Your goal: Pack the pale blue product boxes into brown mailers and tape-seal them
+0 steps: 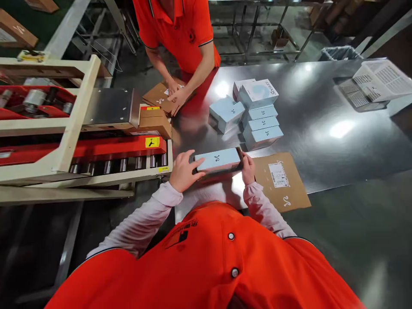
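Observation:
A light blue box (219, 159) with a small black squiggle lies lengthwise before me on the metal table, with brown cardboard (240, 155) showing at its right end. My left hand (185, 171) grips the left end, fingertips along its edge. At the opposite end, my right hand (247, 169) is closed on the brown cardboard; its fingertips are partly hidden. Beside the right wrist lies a flattened cardboard carton (270, 178) with a white label. Several more light blue boxes (264, 128) are grouped farther back, some stacked.
A red and cream roller conveyor (124, 163) borders the metal table (315, 128) on the left. A brown carton (156, 123) sits at its end. Across from me, a co-worker's hands (177, 95) press on folded cardboard (157, 96). White plastic baskets (383, 79) stand far right.

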Tool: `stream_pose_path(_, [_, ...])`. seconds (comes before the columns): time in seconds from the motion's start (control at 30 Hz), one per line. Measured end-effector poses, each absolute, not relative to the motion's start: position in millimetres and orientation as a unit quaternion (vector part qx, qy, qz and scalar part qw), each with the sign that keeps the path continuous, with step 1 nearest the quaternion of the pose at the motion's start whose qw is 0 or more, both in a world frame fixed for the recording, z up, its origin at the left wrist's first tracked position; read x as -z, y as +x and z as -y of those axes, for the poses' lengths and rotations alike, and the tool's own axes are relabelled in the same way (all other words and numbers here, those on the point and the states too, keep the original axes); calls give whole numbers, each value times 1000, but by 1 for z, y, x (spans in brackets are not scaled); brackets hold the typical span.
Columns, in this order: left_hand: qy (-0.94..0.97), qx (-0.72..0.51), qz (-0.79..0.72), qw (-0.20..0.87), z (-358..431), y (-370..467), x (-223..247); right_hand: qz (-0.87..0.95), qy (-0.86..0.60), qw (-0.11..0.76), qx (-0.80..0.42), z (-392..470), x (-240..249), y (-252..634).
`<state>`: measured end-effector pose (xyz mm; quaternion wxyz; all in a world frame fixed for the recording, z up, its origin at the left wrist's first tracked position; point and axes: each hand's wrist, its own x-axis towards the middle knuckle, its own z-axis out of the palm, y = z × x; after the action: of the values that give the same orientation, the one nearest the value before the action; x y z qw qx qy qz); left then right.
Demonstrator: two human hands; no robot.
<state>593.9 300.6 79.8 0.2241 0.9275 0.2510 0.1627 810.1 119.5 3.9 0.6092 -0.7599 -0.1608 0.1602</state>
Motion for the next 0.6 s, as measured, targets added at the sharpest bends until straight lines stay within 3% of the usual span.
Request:
stream_pose_path(0.13, [912,-27,-328,243,-287,584,-65,232,-791,548,-145,-120,-3,807])
stream_pose_path(0.3, [928,145,-186,290,-274,619,-54,505,-690,372,-361,-133,-21,833])
stream_pose_path(0.4, [907,227,-210,286,-290,642,-59,516,-686,293,-421,-154,-21,852])
stream_pose_path(0.5, [934,97,-283,195,-306,649,-67,402,-790,320,-334,-172,-6,854])
stream_pose_path(0.6, [941,-22,-319,109,-301,634,-60,301,-821,405,-267,-170,13,839])
